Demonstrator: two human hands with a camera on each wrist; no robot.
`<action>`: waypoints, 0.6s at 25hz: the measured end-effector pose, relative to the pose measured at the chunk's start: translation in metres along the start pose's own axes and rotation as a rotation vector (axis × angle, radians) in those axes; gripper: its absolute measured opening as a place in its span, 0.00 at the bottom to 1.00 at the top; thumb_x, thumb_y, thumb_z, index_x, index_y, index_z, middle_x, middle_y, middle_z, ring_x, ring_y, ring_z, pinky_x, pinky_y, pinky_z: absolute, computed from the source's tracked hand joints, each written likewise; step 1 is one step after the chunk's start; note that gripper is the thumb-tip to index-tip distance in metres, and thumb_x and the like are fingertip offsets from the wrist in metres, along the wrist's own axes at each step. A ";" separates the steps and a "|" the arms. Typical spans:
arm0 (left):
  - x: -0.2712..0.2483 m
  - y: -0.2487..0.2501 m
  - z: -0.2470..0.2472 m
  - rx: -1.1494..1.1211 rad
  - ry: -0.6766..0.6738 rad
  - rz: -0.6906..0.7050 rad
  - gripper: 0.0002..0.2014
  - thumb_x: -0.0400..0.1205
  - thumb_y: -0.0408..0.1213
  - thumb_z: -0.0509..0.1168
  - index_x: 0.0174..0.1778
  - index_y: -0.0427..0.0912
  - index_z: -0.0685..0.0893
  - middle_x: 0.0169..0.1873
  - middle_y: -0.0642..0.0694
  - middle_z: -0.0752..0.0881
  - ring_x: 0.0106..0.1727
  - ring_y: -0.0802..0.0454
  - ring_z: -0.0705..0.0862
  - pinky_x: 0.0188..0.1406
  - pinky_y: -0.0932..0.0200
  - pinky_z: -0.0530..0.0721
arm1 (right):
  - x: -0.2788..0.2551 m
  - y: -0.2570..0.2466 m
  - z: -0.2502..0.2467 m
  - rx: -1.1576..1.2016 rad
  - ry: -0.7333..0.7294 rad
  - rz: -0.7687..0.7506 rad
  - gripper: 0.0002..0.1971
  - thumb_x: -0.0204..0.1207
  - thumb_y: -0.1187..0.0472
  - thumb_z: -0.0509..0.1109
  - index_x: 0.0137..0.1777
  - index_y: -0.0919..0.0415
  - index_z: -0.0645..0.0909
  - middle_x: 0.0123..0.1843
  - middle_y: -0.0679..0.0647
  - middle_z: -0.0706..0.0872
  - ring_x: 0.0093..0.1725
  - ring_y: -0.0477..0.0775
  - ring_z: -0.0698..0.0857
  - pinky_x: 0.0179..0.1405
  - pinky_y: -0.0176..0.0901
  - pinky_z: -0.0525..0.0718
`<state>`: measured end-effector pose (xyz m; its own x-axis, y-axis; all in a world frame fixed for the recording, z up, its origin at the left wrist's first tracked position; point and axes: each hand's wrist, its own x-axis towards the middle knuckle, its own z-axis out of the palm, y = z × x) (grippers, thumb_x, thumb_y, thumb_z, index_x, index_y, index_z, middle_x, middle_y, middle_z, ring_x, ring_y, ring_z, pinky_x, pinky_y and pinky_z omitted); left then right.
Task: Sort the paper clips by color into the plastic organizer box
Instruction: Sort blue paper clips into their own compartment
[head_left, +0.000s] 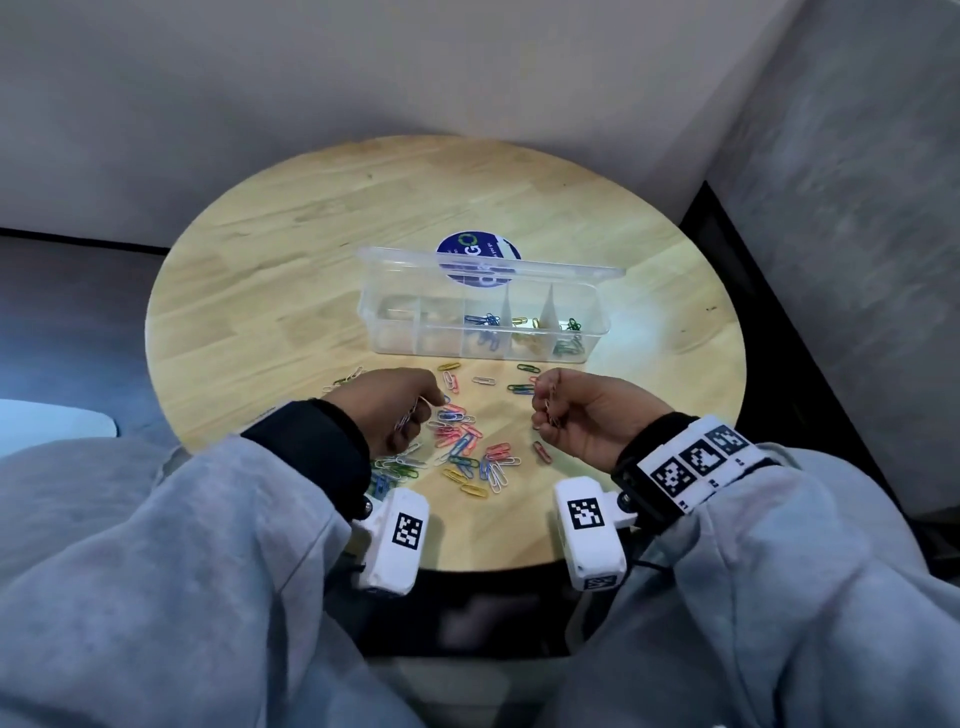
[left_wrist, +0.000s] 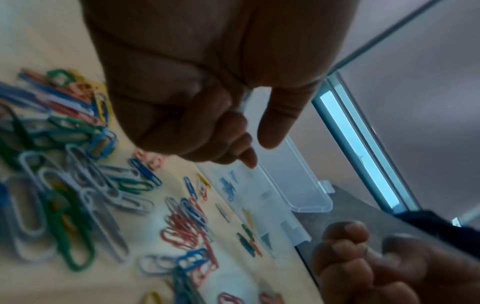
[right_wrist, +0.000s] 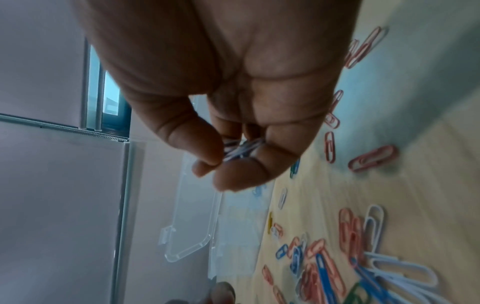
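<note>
The head view looks down from above the near edge of the table (head_left: 311, 218); each wrist view sits close under its palm, facing far toward the box (left_wrist: 306, 185); all three share the clips (head_left: 462, 441)

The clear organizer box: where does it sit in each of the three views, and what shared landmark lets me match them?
Head: organizer box at mid-table, beyond both hands, lid raised behind.
Left wrist: right of centre, running diagonally below the left hand, blurred.
Right wrist: lower centre-left, beneath the right hand; mostly its lid shows.
Shared landmark: the blue clips in one compartment, also visible from the left wrist.
</note>
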<state>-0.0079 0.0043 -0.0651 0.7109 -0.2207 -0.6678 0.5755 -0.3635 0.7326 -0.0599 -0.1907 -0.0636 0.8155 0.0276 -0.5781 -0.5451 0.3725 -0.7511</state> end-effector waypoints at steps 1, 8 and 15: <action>0.001 0.000 0.000 0.129 -0.001 0.008 0.07 0.78 0.33 0.60 0.34 0.41 0.73 0.25 0.47 0.66 0.22 0.53 0.61 0.19 0.66 0.56 | 0.001 0.000 -0.001 -0.022 0.006 0.014 0.18 0.72 0.80 0.48 0.32 0.62 0.72 0.28 0.56 0.74 0.22 0.48 0.76 0.19 0.32 0.76; 0.004 -0.004 0.005 0.768 0.035 0.084 0.09 0.76 0.45 0.67 0.37 0.44 0.81 0.25 0.48 0.72 0.26 0.51 0.69 0.26 0.62 0.64 | 0.012 0.009 -0.008 -1.245 0.068 0.023 0.14 0.72 0.59 0.73 0.30 0.55 0.72 0.27 0.51 0.77 0.28 0.50 0.75 0.30 0.39 0.75; 0.007 -0.001 0.013 0.451 -0.070 0.032 0.13 0.82 0.30 0.53 0.38 0.44 0.81 0.24 0.48 0.70 0.22 0.54 0.64 0.18 0.67 0.60 | 0.016 0.021 0.007 -1.570 0.080 -0.135 0.03 0.71 0.57 0.72 0.41 0.51 0.80 0.35 0.42 0.77 0.42 0.49 0.78 0.33 0.37 0.72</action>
<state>-0.0092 -0.0088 -0.0725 0.6873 -0.2936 -0.6644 0.3089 -0.7097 0.6332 -0.0569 -0.1762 -0.0870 0.8884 0.0085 -0.4590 -0.1643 -0.9277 -0.3352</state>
